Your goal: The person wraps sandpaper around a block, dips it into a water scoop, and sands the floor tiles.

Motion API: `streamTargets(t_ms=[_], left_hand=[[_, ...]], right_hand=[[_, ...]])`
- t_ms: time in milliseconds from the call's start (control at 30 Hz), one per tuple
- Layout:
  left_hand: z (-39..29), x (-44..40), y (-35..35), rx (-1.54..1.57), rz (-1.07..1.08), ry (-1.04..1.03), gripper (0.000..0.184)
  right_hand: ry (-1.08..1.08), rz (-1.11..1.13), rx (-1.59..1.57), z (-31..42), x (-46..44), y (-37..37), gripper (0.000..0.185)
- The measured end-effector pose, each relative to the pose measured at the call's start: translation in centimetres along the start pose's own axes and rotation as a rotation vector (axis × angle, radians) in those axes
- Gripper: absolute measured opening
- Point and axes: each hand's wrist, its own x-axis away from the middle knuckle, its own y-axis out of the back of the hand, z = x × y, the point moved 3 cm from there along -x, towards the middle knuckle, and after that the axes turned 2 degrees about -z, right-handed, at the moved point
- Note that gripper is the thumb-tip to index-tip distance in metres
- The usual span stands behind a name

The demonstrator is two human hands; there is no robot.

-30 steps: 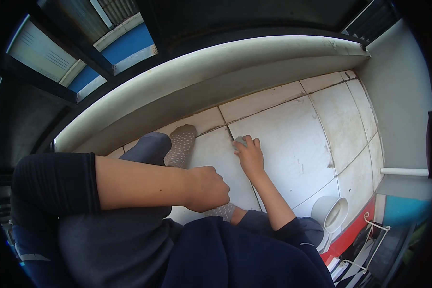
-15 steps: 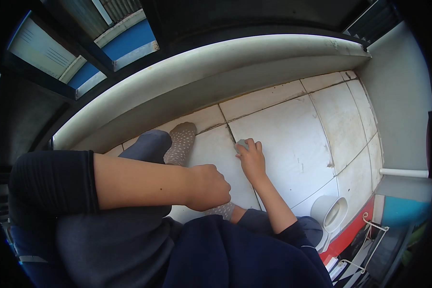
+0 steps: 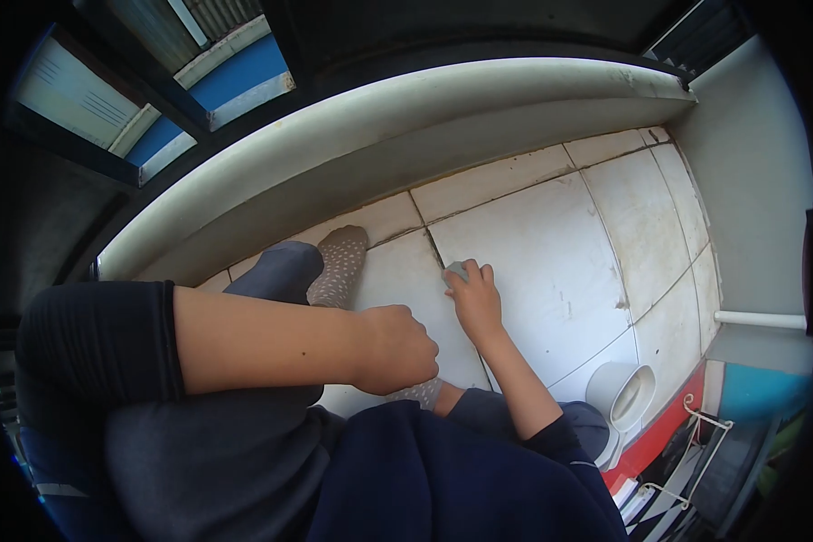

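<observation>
A small grey-green piece, perhaps a scouring pad (image 3: 458,270), is pressed to the white tiled floor (image 3: 524,244) at a dark grout line. My right hand (image 3: 476,303) has its fingers closed around this piece, so only part of it shows. My left hand (image 3: 397,350) is a fist held over the floor near my feet; its fingertips and anything inside them are hidden. Beyond the fist is a foot in a brown sock with white dots (image 3: 339,266), and a second dotted sock (image 3: 417,394) shows just below it.
A white dipper (image 3: 621,396) stands at the right beside my knee. Past it are a red edge (image 3: 659,434) and a wire rack (image 3: 709,420). A low rounded ledge (image 3: 397,95) borders the floor, with a grey wall (image 3: 750,190) and white pipe (image 3: 759,320) to the right.
Both hands stay in nearly the same place, the left fist shifting very slightly to the right. The right hand keeps its hold on the grey-green piece. The view has shifted slightly.
</observation>
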Motion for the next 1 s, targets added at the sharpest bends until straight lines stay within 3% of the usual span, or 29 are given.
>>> streamTargets(t_ms=[300,500,767,1000], left_hand=[[-0.4,-0.3,0.6,-0.021,-0.04,-0.025,0.017],[0.9,0.6,-0.6,0.017,-0.053,0.0,0.017],[-0.1,-0.1,0.1,-0.015,-0.007,-0.015,0.018],[0.5,0.1,-0.5,0.0,-0.025,-0.015,0.018]], right_hand=[[-0.067,-0.125,-0.039,0.2,-9.2,-3.3,0.026],[-0.051,-0.043,-0.035,0.1,-1.7,-1.3,0.032],[-0.098,-0.113,-0.056,0.6,-9.2,-3.2,0.027],[-0.088,-0.08,-0.066,0.1,-2.1,-1.4,0.028]])
